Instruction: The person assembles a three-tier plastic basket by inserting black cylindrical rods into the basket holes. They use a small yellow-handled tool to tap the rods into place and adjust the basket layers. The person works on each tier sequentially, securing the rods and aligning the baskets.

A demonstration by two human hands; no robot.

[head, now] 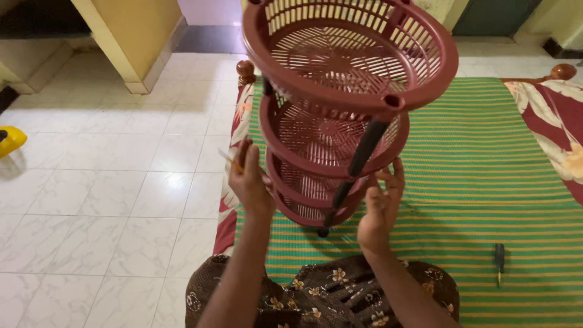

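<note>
A maroon plastic rack of round slatted baskets [358, 67], stacked in tiers on black poles [358, 161], stands tilted toward me on a green and orange striped mat [486, 182]. My left hand [248, 179] presses the left side of the lower tiers and seems to hold a thin yellowish stick between its fingers. My right hand [381, 209] grips the rim of a lower basket on the right, beside a black pole.
A small screwdriver [499, 261] with a dark handle lies on the mat to the right. White tiled floor [109, 182] spreads to the left, with a yellow object [11, 141] at its edge. A floral cloth [565, 127] lies at the far right.
</note>
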